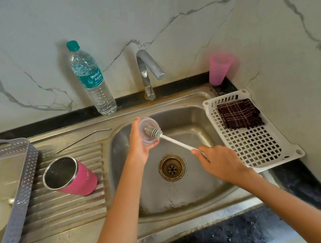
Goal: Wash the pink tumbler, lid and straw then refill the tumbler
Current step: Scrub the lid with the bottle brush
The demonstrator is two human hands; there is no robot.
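Step in hand: washing the lid. Tumbler and straw are set aside, refill not yet begun.

- Left hand [138,144], centre of frame, grips the clear lid [149,130] by its rim, fingers curled round the far edge, holding it over the sink [195,188] with one flat face turned toward the right of the frame.
- Right hand [221,160], lower right of centre, is closed round the white handle of a brush [175,140]. The bristle head is pressed against the lid's face.
- Pink tumbler [71,177] sits on the ribbed drainboard [65,211], left of the basin, mouth open and showing the steel inside. Cannot tell whether it is upright or leaning, since the wide lens distorts it.
- Metal straw [82,139] lies flat on the drainboard above the tumbler, apart from it.
- Tap [148,72], upper centre. No water stream visible.
- Water bottle [91,79] stands capped on the bench [33,125], left of the tap.

Judgement: mid-task. Cannot tell from here whether the tumbler and straw are already washed.

Next move calls for working the bristles round the lid's rim and drinking hole while the left hand turns it, then a rinse, which needs the tap opened by one freed hand. A wet lid held only at the rim may slip into the basin.
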